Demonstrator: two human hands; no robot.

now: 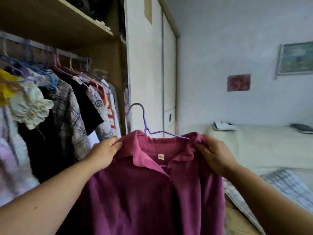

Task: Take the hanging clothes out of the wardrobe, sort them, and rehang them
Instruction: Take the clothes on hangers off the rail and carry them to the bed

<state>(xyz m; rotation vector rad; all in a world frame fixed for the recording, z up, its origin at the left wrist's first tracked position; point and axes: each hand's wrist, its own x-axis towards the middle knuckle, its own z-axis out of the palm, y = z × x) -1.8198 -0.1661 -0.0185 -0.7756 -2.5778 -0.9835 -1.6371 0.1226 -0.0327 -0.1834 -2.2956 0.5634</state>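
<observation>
We judge the task to be somewhere in the middle. One garment, the magenta shirt (152, 192), is out of the wardrobe and sits on a purple hanger (144, 119). The hook of the hanger is free in the air and not on the rail (67, 54). Many clothes (67, 107) hang on that rail at the far left, and we cannot tell whether they are already sorted or not yet taken out. So the rehanging of this shirt is left to do, and perhaps more.

Our left hand (105, 152) has the fingers curled and pinches the left shoulder of the shirt, just beside the collar. Our right hand (214, 153) does the same on the right shoulder, where the end of the hanger goes under the cloth. Neither hand is spread; both grip fabric. We cannot tell if the fingers also catch the wire under it.

The shirt hangs between the two hands, near to us, with the collar open and a small label showing. It is to the right of the hanging clothes and in front of the white wardrobe door (144, 65). Further right is the bed (254, 146).
</observation>
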